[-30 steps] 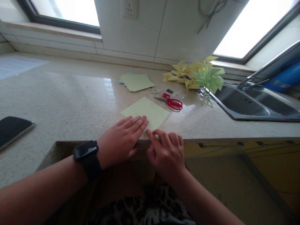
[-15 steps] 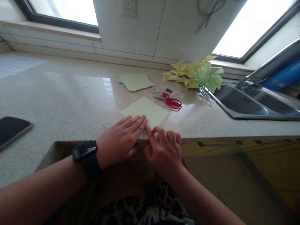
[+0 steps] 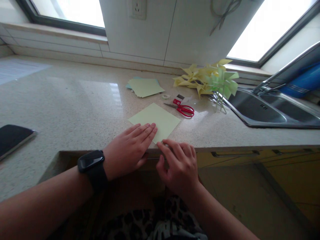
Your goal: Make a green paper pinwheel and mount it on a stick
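Note:
A pale green square sheet of paper (image 3: 160, 116) lies cornerwise on the counter, its near corner at the front edge. My left hand (image 3: 131, 143) rests flat on its left side, fingers stretched out and close together. At the near corner, my right hand (image 3: 177, 161) touches the paper with a fingertip; its fingers are bent and loosely apart, with the thumb away from them. Nothing shows between them. Just beyond the sheet are scissors with red handles (image 3: 185, 109), a small roll of tape (image 3: 165, 97) and a small red and black packet (image 3: 178, 99).
A stack of coloured paper (image 3: 147, 87) lies farther back. Yellow and green paper pinwheels (image 3: 221, 80) stand beside the steel sink (image 3: 260, 108) on the right. At the left are a dark phone (image 3: 13, 138) and a printed sheet (image 3: 20, 68).
My right hand has slid slightly toward me and to the right, down to the paper's near corner, and its thumb has moved off the fingers. My left hand stays in place.

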A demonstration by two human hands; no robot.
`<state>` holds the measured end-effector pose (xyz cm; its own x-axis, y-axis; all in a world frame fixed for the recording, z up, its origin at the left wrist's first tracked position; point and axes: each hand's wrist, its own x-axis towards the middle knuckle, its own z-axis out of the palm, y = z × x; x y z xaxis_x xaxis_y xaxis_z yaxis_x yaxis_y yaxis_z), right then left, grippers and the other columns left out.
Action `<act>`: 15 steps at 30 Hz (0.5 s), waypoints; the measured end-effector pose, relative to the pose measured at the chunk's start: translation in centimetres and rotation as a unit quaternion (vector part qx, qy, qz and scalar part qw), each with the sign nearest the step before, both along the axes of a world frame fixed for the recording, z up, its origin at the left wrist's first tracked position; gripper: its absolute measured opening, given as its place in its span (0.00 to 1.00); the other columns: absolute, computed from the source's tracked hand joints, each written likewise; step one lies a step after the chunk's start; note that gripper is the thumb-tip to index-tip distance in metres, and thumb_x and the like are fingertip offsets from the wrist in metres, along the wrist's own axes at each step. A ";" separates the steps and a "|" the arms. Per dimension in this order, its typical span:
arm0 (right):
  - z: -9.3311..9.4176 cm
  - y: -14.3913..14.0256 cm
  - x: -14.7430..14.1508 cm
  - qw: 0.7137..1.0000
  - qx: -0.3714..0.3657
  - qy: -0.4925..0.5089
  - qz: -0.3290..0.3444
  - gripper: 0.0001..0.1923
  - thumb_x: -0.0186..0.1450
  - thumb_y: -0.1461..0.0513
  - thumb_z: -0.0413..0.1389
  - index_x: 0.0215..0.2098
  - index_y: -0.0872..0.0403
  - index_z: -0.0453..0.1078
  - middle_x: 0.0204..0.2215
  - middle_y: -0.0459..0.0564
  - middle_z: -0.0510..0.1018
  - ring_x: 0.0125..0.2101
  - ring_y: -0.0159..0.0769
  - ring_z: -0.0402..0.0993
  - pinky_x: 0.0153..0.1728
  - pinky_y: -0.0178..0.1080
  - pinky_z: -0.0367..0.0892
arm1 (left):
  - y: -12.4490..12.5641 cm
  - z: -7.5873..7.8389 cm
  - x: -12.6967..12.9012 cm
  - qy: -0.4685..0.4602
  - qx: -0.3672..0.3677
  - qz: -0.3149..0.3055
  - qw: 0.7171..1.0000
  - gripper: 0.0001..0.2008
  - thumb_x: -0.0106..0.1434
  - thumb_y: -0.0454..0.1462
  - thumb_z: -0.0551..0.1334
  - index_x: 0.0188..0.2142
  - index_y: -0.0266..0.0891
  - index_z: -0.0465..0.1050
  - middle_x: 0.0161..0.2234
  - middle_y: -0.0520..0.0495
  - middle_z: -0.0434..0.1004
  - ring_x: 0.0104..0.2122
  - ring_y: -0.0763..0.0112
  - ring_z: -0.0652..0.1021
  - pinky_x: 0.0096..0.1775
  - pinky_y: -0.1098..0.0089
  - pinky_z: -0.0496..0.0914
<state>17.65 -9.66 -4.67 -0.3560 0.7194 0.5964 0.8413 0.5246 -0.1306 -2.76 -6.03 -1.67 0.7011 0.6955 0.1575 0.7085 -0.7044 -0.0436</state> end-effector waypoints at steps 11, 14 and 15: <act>0.1 -0.6 -0.2 1.000 0.003 0.017 0.007 0.15 0.64 0.66 0.57 0.48 0.55 0.77 0.51 0.51 0.81 0.42 0.44 0.72 0.54 0.52 0.65 | 0.0 0.1 0.1 -0.002 -0.005 0.001 1.000 0.37 0.65 0.37 0.60 0.69 0.27 0.50 0.71 0.32 0.50 0.69 0.53 0.56 0.68 0.55 0.51; 0.2 -0.6 -0.2 1.000 0.003 0.005 0.007 0.16 0.64 0.66 0.57 0.50 0.55 0.76 0.53 0.51 0.80 0.43 0.44 0.72 0.53 0.52 0.65 | -0.1 0.1 0.1 -0.001 -0.004 0.003 1.000 0.37 0.65 0.37 0.60 0.70 0.27 0.50 0.71 0.33 0.51 0.69 0.53 0.56 0.68 0.56 0.51; 0.2 -0.6 -0.2 1.000 0.007 0.003 0.011 0.16 0.64 0.66 0.57 0.50 0.56 0.76 0.53 0.51 0.79 0.43 0.45 0.72 0.53 0.52 0.65 | -0.1 0.1 0.1 -0.001 -0.004 0.003 1.000 0.37 0.65 0.37 0.61 0.70 0.27 0.50 0.71 0.33 0.51 0.69 0.53 0.56 0.68 0.56 0.51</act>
<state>17.43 -10.28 -4.44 -0.3677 0.7030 0.6087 0.8292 0.5442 -0.1277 -2.69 -6.12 -1.58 0.6969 0.7007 0.1530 0.7126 -0.7006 -0.0368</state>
